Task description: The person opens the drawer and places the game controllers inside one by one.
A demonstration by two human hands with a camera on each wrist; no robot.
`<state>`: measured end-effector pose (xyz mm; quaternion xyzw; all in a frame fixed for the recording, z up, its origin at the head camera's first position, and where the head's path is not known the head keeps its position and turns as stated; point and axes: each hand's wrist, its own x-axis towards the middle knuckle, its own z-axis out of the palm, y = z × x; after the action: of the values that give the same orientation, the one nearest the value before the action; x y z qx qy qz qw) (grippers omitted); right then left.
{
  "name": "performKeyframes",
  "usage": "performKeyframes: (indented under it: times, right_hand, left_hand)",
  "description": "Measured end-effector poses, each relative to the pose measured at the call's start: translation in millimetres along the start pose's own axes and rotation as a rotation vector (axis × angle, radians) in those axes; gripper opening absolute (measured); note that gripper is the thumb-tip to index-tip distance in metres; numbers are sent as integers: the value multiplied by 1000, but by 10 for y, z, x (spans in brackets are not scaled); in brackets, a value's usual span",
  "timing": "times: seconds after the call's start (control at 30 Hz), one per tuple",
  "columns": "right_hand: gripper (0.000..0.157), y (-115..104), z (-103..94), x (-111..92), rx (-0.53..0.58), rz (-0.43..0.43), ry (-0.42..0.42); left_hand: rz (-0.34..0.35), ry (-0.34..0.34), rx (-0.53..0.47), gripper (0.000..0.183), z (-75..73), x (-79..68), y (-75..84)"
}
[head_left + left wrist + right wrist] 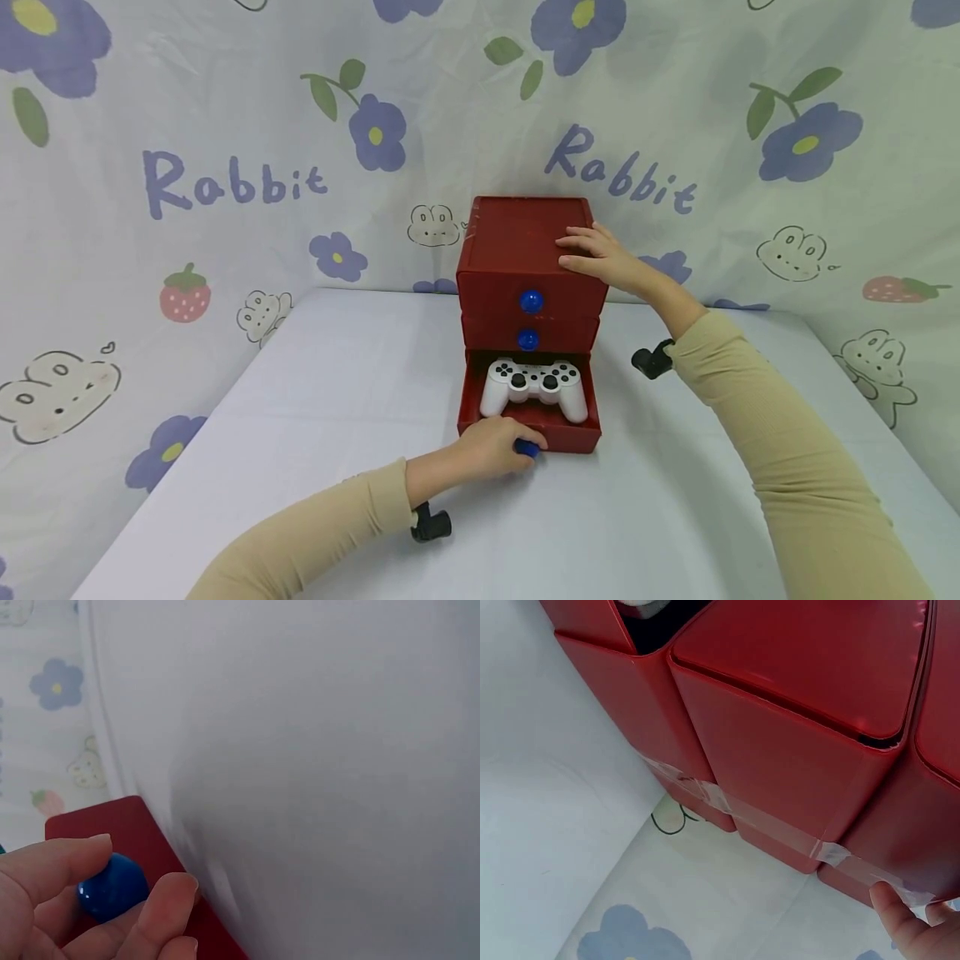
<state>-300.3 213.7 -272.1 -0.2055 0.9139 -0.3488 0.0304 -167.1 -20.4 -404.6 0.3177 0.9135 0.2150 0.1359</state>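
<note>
A red drawer cabinet (525,233) of three stacked drawers stands on the table. Its bottom drawer (573,438) is pulled out, and a white game controller (534,379) lies inside. My left hand (491,447) pinches the blue knob (527,448) on this drawer's front; the left wrist view shows thumb and fingers around the blue knob (114,889). On the cabinet's top right edge rests my right hand (600,257), its fingers spread. Only fingertips of the right hand (922,930) show in the right wrist view, at the cabinet's taped side (772,825).
The two upper drawers are closed, with blue knobs (531,302) on their fronts. A white cloth covers the table (360,375). Behind hangs a curtain (247,100) printed with flowers and rabbits. Each wrist carries a small black camera (431,523).
</note>
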Motion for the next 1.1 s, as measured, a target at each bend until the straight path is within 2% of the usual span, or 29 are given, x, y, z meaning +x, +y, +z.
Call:
performKeyframes:
  times: [0.7, 0.93, 1.1]
  right_hand:
    - [58, -4, -13, -14, 27, -7, -5]
    - [58, -3, -10, -10, 21, -23, -8]
    - [58, -6, -7, -4, 15, -25, -6]
  left_hand:
    - [-37, -62, -21, 26, -165, 273, -153]
    - [-89, -46, -31, 27, -195, 380, -184]
    - [-96, -15, -17, 27, -217, 448, -206]
